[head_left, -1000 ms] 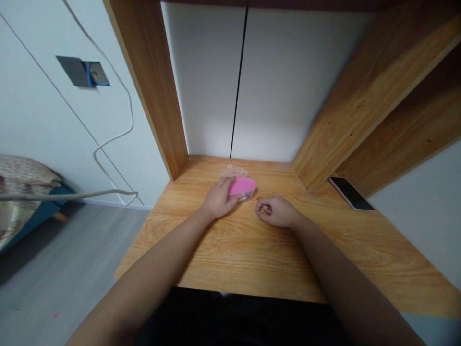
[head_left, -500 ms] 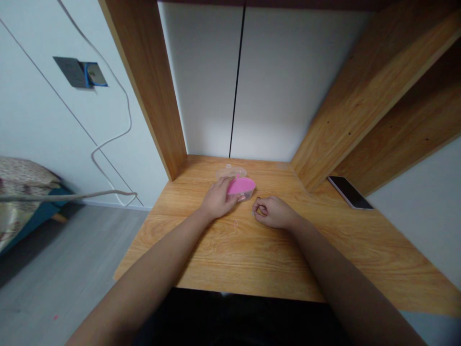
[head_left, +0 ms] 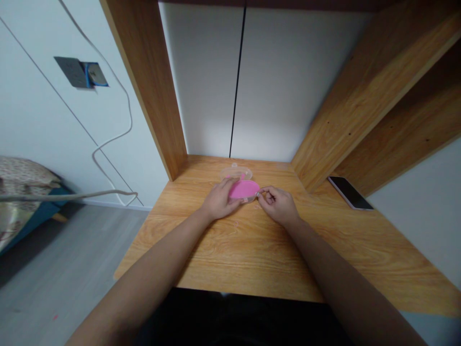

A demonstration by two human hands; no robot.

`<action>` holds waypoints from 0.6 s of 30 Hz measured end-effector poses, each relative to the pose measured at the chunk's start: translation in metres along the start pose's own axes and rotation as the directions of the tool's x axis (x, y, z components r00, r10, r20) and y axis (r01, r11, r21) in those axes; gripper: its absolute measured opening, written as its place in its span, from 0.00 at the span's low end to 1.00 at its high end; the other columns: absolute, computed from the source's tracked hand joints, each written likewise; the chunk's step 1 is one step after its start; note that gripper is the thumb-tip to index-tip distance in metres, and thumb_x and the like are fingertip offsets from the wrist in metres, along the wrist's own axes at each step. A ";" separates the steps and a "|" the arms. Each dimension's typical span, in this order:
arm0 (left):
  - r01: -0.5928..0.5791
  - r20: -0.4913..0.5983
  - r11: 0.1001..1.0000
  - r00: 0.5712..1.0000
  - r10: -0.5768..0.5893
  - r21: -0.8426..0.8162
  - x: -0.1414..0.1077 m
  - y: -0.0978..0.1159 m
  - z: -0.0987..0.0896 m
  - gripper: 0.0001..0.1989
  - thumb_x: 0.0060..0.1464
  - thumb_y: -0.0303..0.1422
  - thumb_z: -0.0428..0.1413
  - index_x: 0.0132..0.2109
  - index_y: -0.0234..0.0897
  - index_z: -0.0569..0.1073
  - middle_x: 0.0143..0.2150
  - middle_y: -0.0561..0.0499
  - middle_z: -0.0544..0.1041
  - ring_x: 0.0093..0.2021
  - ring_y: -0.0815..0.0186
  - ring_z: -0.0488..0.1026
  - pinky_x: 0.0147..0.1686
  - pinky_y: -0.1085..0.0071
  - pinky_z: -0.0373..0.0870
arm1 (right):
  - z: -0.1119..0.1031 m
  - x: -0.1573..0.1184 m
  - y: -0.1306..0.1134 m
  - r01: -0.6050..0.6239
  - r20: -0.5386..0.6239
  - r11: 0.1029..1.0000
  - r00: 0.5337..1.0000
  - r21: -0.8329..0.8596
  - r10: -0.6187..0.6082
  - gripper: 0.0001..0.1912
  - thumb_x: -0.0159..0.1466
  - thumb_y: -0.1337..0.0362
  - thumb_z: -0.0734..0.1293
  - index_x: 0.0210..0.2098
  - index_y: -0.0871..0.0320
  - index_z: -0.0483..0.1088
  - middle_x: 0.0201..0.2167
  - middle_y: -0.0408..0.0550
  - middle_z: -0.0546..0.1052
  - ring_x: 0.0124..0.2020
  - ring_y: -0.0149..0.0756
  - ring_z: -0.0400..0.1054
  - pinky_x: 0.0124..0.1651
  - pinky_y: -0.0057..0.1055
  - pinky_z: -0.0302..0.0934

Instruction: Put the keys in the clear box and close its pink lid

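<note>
Pink oval piece, smooth and opaque, lying almost flat with its long axis across the view; beneath its near edge, a transparent plastic case, its outline only faintly visible; just beyond, a clear round disc with a small raised tab, flat on the wooden desktop and partly overlapped by the pink piece; left hand, fingers lying over the pink piece's left end; right hand, fingertips pinching a tiny pale item, too small to identify, against the pink piece's right end.
</note>
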State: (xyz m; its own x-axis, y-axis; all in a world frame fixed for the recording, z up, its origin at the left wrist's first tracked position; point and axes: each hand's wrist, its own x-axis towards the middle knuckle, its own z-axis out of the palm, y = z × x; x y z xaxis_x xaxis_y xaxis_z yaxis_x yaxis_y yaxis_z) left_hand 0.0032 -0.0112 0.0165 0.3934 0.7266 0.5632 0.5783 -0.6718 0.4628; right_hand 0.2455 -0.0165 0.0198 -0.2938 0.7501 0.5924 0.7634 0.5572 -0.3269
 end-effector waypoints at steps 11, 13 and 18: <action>-0.100 0.028 0.995 0.995 0.099 0.019 -0.001 0.000 -0.001 0.33 0.56 0.45 0.60 0.65 0.39 0.62 0.63 0.41 0.70 0.64 0.52 0.66 0.63 0.52 0.62 | -0.001 0.001 0.000 -0.073 -0.027 0.997 0.997 -0.014 0.073 0.11 0.64 0.58 0.65 0.37 0.58 0.76 0.17 0.39 0.67 0.20 0.29 0.61 0.29 0.27 0.56; -0.109 0.024 0.994 0.994 0.108 0.023 -0.001 -0.001 -0.001 0.33 0.56 0.45 0.60 0.65 0.38 0.63 0.63 0.41 0.70 0.64 0.52 0.66 0.63 0.52 0.63 | -0.001 0.001 0.000 -0.078 -0.011 0.997 0.997 -0.004 0.078 0.11 0.64 0.58 0.65 0.37 0.58 0.76 0.17 0.39 0.68 0.19 0.29 0.61 0.28 0.26 0.55; -0.114 0.021 0.993 0.993 0.113 0.029 -0.001 0.000 -0.001 0.33 0.56 0.46 0.59 0.64 0.38 0.63 0.63 0.40 0.70 0.64 0.51 0.66 0.63 0.52 0.63 | 0.000 0.000 0.001 -0.093 -0.004 0.996 0.996 0.018 0.093 0.12 0.63 0.59 0.65 0.37 0.59 0.77 0.17 0.39 0.69 0.19 0.29 0.62 0.29 0.26 0.56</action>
State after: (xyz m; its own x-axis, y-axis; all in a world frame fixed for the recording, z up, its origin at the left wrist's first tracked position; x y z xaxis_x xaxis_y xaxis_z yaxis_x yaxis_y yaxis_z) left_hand 0.0016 -0.0118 0.0167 0.4715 0.6488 0.5973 0.5505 -0.7457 0.3754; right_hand 0.2460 -0.0158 0.0195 -0.2196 0.7973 0.5623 0.7767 0.4916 -0.3937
